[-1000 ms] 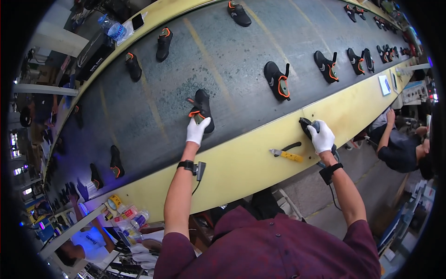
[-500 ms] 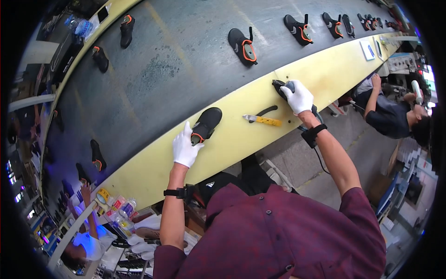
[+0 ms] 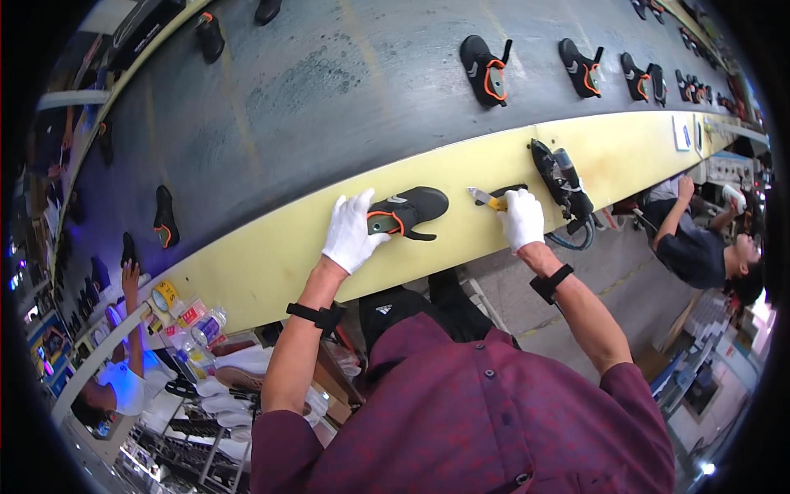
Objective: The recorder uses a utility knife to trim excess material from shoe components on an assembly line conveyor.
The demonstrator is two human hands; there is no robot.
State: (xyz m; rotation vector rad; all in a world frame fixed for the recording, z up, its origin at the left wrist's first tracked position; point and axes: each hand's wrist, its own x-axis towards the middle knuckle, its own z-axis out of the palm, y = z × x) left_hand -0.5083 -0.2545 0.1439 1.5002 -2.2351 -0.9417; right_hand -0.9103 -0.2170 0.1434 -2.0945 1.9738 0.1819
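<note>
— Since the earlier frame, what had changed?
— Both hands had shifted: the left hand (image 3: 352,233) had drawn the black shoe (image 3: 409,212) onto the yellow ledge (image 3: 271,263), and the right hand (image 3: 522,219) had left the black power tool (image 3: 562,183) for the yellow-handled knife (image 3: 492,198).
— State of the hands?
— Left, gloved, gripped the shoe's heel. Right, gloved, was closed over the knife handle, blade pointing toward the shoe.
— Surroundings?
— More shoes (image 3: 487,67) lay on the grey conveyor belt (image 3: 329,90).
</note>
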